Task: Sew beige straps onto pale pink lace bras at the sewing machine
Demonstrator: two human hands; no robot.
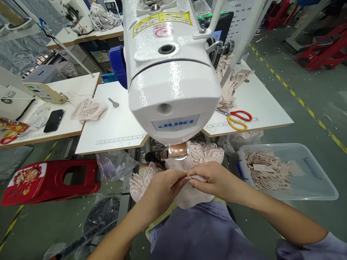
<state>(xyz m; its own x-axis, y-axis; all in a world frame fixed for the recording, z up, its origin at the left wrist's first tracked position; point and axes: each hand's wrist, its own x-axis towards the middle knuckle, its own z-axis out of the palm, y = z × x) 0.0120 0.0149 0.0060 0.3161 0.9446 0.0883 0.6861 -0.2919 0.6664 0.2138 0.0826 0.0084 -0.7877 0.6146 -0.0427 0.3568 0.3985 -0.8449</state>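
Note:
My left hand (166, 186) and my right hand (213, 178) meet below the head of a white sewing machine (173, 83). Both pinch the edge of a pale pink lace fabric piece (187, 198), fingertips almost touching. The fabric drapes down over my lap. More pale lace fabric (200, 153) bunches up behind my hands, just under the machine's round metal-rimmed part (179, 150). Another lace bundle (142, 182) hangs to the left of my left hand. The needle area is hidden by the machine head.
Scissors with red and yellow handles (238, 119) lie on the right table. A clear plastic bin (314, 180) with beige straps stands at right. On the left are a black phone (54, 121), a lace piece (88, 108) and a red stool (54, 177).

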